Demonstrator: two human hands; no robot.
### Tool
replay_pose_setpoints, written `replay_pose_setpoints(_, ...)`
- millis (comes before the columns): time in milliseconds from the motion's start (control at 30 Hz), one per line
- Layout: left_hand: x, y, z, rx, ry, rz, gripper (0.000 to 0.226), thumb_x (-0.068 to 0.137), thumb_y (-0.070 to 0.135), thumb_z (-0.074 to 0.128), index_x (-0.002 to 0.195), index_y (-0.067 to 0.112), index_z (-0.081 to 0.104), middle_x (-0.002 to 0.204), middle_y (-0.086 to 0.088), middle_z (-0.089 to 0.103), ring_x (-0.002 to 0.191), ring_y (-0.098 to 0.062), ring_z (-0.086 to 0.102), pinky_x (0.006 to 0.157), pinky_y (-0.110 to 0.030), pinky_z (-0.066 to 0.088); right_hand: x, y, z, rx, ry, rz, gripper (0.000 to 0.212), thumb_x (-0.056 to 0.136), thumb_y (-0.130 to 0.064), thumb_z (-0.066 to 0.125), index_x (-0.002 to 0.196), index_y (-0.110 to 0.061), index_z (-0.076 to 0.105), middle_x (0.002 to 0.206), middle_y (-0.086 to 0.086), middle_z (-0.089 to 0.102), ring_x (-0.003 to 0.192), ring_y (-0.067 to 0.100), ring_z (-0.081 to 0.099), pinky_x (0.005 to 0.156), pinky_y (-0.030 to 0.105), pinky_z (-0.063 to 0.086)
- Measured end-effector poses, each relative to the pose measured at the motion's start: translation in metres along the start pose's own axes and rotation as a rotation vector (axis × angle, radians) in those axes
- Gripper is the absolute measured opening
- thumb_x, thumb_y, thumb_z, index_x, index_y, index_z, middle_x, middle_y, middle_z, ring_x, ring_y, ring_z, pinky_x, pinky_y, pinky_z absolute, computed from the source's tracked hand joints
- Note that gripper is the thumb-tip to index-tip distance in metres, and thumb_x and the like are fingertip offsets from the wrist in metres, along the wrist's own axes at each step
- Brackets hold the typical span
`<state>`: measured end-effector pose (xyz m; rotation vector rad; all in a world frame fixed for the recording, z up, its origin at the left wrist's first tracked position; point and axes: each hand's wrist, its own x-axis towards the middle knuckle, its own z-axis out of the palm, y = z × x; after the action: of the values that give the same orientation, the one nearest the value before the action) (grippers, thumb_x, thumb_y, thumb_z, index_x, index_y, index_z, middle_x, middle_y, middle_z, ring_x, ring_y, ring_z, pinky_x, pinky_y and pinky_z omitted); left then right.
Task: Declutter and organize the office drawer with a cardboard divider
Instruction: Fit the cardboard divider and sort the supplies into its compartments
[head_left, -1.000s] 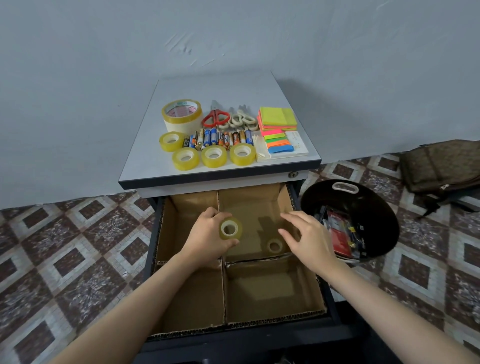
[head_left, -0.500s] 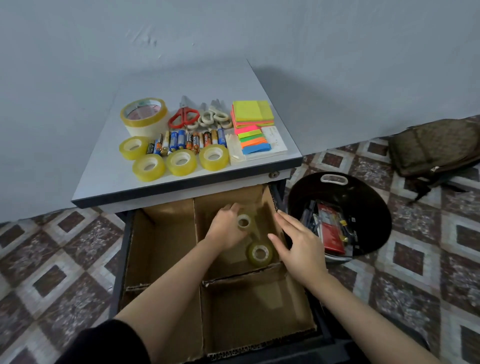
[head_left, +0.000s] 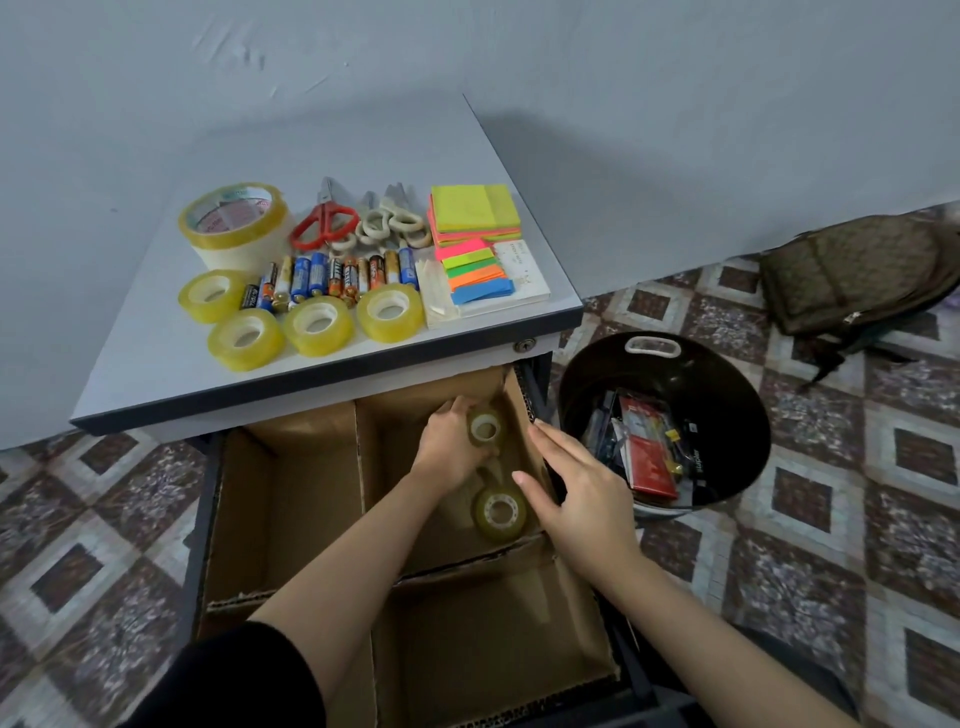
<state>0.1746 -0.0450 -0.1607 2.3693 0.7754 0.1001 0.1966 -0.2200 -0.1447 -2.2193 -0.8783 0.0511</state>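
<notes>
The open drawer holds a cardboard divider (head_left: 363, 467) that splits it into several compartments. My left hand (head_left: 452, 452) grips a small yellow tape roll (head_left: 485, 428) low inside the far right compartment. A second tape roll (head_left: 500, 512) lies on that compartment's floor, nearer to me. My right hand (head_left: 576, 488) hovers beside this second roll with its fingers straight, at the drawer's right wall. Whether it touches the roll I cannot tell.
On the cabinet top (head_left: 156, 332) lie several yellow tape rolls (head_left: 311, 325), a big tape roll (head_left: 234, 218), batteries (head_left: 332, 275), scissors (head_left: 324, 221), sticky notes (head_left: 475, 210) and colour flags (head_left: 475, 275). A black bin (head_left: 727, 395) with discarded items stands right of the drawer. A brown bag (head_left: 857, 270) lies on the tiled floor.
My left hand has carried its tape roll from above the divider down into the far right compartment. My right hand has shifted slightly toward the drawer's right wall.
</notes>
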Motion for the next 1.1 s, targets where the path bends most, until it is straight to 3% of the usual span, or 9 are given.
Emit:
replay_pose_setpoints(233,-0.02,0.001,-0.021,0.027,0.017,0.056,0.057,0.077,0.02,0.073,0.129,0.013,0.05,0.125,-0.008,0.055,0.115,-0.023,0.052,0.094,-0.028,0.042,-0.001,-0.002,0.0,-0.027,0.025,-0.017,0.062,0.084,-0.056,0.037,0.129,-0.019,0.058,0.133,-0.007,0.056,0.113,0.014,0.06,0.084,0.035,0.055)
replay_pose_setpoints(400,-0.054,0.001,-0.047,0.024,0.053,0.136,0.044,0.083,0.022,0.069,0.124,0.016,0.055,0.126,-0.003,0.054,0.114,-0.017,0.053,0.095,-0.027,0.046,-0.002,0.001,-0.002,-0.05,0.009,-0.03,0.049,0.089,-0.042,0.055,0.131,-0.018,0.056,0.134,-0.004,0.055,0.115,0.015,0.059,0.088,0.034,0.054)
replay_pose_setpoints(567,-0.08,-0.003,-0.092,0.041,0.242,0.147,0.031,0.087,0.028,0.064,0.116,0.017,0.06,0.096,0.005,0.058,0.081,-0.004,0.051,0.072,-0.016,0.043,-0.002,-0.001,-0.005,-0.064,-0.009,-0.036,0.046,0.09,-0.035,0.059,0.132,-0.019,0.055,0.137,-0.005,0.052,0.118,0.015,0.056,0.093,0.031,0.048)
replay_pose_setpoints(700,-0.095,-0.009,-0.124,-0.02,0.366,0.102,0.02,0.088,0.022,0.063,0.106,0.014,0.065,0.083,0.005,0.06,0.075,-0.008,0.054,0.069,-0.023,0.049,-0.001,-0.004,-0.007,-0.094,-0.023,-0.031,0.046,0.091,-0.037,0.056,0.134,-0.019,0.053,0.139,-0.007,0.05,0.118,0.016,0.056,0.09,0.032,0.049)
replay_pose_setpoints(833,-0.105,-0.009,-0.143,-0.052,0.468,0.109,0.006,0.087,0.018,0.064,0.092,0.016,0.066,0.08,0.006,0.061,0.072,-0.006,0.054,0.064,-0.017,0.044,-0.001,-0.004,-0.006,-0.108,-0.009,-0.034,0.045,0.09,-0.033,0.059,0.131,-0.016,0.056,0.137,-0.004,0.052,0.115,0.019,0.058,0.086,0.034,0.052)
replay_pose_setpoints(933,-0.103,-0.006,-0.153,-0.015,0.514,0.151,0.01,0.086,0.019,0.065,0.094,0.014,0.068,0.085,0.005,0.063,0.078,-0.008,0.056,0.069,-0.019,0.046,-0.001,-0.003,-0.005,-0.115,-0.006,-0.037,0.044,0.09,-0.032,0.06,0.131,-0.015,0.056,0.137,-0.003,0.053,0.115,0.02,0.059,0.086,0.035,0.052)
replay_pose_setpoints(1100,-0.079,0.017,-0.163,0.205,0.494,0.247,0.028,0.089,0.028,0.061,0.115,0.018,0.065,0.098,0.0,0.06,0.097,-0.016,0.049,0.08,-0.024,0.038,-0.001,-0.004,-0.003,-0.091,0.013,-0.044,0.044,0.089,-0.033,0.061,0.129,-0.013,0.058,0.134,-0.001,0.056,0.107,0.02,0.063,0.081,0.035,0.055)
